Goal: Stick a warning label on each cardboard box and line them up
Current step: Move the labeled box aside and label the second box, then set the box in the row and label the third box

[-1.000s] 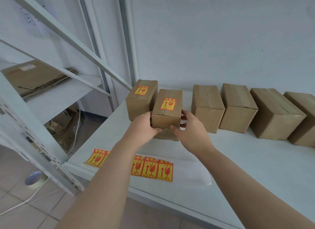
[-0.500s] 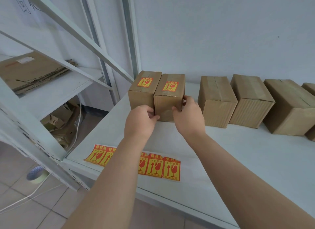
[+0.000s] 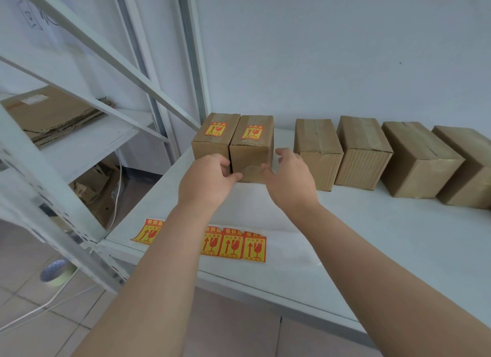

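Note:
Two labelled cardboard boxes stand side by side at the shelf's back left: the first box (image 3: 212, 137) and the second box (image 3: 253, 146), each with a red-and-yellow warning label on top. My left hand (image 3: 210, 181) is at the second box's lower front-left corner, fingers curled against it. My right hand (image 3: 291, 181) hovers just off its right side, fingers spread, holding nothing. Several unlabelled boxes (image 3: 317, 150) continue the row to the right. A strip of warning labels (image 3: 233, 243) lies near the front edge, partly under my left forearm.
The white shelf (image 3: 372, 239) meets a wall behind the boxes. White metal rack posts and braces (image 3: 194, 64) stand at the left. Flattened cardboard (image 3: 53, 114) lies on a neighbouring shelf. A tape roll (image 3: 55, 273) and a cable rest on the tiled floor.
The second labelled box went from lifted between both hands to standing against the first box. My right hand has come off its side and spread; my left hand stays at its front corner.

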